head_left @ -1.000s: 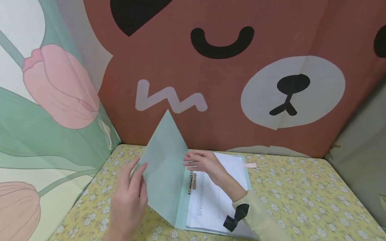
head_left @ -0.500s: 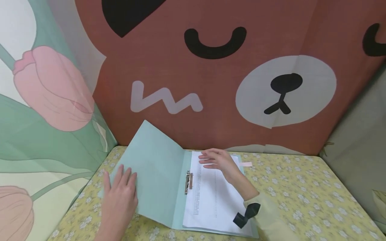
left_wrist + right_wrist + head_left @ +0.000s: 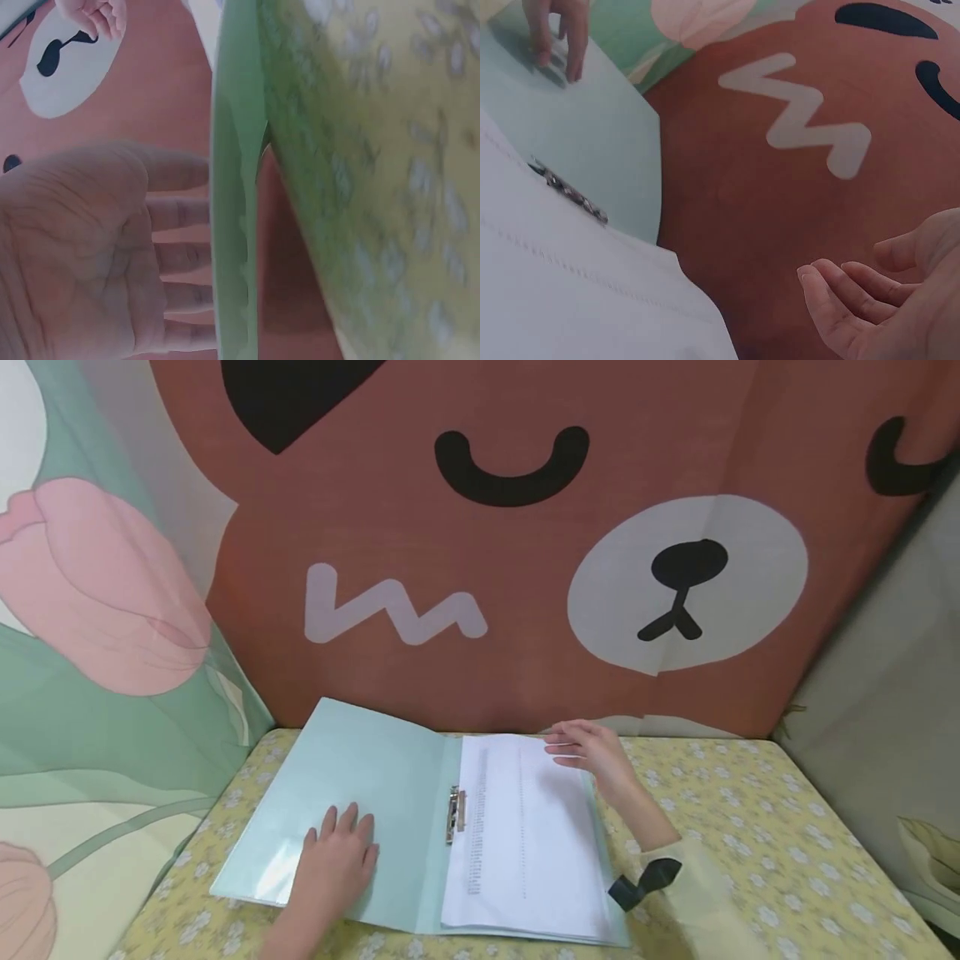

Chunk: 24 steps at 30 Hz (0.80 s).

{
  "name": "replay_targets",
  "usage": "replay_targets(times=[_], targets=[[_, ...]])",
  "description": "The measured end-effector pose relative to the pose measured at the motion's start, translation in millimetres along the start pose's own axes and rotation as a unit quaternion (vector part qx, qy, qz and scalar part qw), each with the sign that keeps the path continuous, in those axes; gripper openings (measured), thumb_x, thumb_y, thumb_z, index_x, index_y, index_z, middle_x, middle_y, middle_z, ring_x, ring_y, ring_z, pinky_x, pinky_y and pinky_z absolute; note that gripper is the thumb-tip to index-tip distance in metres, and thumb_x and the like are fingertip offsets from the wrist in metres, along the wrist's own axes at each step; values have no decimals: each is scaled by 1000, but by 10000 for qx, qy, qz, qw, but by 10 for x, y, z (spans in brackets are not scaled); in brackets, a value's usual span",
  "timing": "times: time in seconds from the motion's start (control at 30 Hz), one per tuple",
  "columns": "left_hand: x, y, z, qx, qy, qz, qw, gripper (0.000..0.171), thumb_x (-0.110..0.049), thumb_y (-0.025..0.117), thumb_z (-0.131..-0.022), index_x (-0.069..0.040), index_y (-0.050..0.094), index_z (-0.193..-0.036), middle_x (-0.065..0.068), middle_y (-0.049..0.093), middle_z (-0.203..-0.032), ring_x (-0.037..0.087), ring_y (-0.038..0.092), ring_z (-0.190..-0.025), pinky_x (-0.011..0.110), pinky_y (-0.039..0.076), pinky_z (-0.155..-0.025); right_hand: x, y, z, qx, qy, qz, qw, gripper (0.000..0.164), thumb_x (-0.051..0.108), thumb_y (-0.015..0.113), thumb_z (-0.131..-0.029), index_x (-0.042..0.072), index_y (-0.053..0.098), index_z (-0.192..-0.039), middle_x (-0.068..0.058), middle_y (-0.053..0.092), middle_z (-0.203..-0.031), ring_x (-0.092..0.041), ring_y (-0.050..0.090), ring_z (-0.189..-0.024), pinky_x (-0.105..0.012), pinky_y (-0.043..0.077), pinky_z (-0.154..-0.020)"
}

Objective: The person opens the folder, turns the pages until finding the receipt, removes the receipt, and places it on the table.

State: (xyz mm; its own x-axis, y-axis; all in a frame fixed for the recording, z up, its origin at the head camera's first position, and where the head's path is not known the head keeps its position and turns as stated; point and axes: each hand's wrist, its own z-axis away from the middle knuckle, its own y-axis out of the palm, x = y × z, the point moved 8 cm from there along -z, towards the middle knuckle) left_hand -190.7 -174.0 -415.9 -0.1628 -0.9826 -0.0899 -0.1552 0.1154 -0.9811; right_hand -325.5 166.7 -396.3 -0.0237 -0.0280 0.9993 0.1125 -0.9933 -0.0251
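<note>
Room nearside above paper (image 3: 555,852); clip (image 3: 453,815) obstructs its left edge; right hand (image 3: 597,762), far-right corner.

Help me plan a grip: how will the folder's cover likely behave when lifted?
The cover is probably stiff: its edge looks nearly straight in the left wrist view. It may be slick, as it reflects bright light, and would likely swing about the spine beside the metal clip.

The clip (image 3: 452,816) is shiny metal, the glossy folder (image 3: 367,777) perhaps plastic.
</note>
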Motion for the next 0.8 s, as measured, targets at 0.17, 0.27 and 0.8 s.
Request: replay_targets(times=[0.17, 0.27, 0.8], targets=[[-123, 191, -111, 399, 14, 418, 9983, 32, -18, 71, -97, 0, 71, -124, 29, 61, -134, 58, 52, -126, 76, 49, -88, -53, -209, 7, -162, -25, 100, 9998, 40, 21, 53, -110, -12, 58, -133, -23, 72, -118, -25, 75, -102, -31, 62, -85], [-194, 283, -165, 585, -36, 555, 9967, 33, -19, 69, -97, 1, 70, -124, 31, 59, -136, 61, 50, -127, 76, 48, -89, -122, -300, 11, -220, 34, 176, 9996, 41, 22, 53, -110, -12, 57, -134, -25, 71, -121, -27, 74, -104, -31, 62, -85], [-337, 538, -320, 1027, -272, 1385, 9847, 40, -21, 67, -99, 1, 65, -132, 34, 46, -148, 66, 34, -137, 84, 37, -96, -556, -621, -26, -866, 564, -233, 9944, 36, 10, 52, -109, -20, 53, -130, -20, 75, -100, -15, 76, -81, -34, 63, -83]])
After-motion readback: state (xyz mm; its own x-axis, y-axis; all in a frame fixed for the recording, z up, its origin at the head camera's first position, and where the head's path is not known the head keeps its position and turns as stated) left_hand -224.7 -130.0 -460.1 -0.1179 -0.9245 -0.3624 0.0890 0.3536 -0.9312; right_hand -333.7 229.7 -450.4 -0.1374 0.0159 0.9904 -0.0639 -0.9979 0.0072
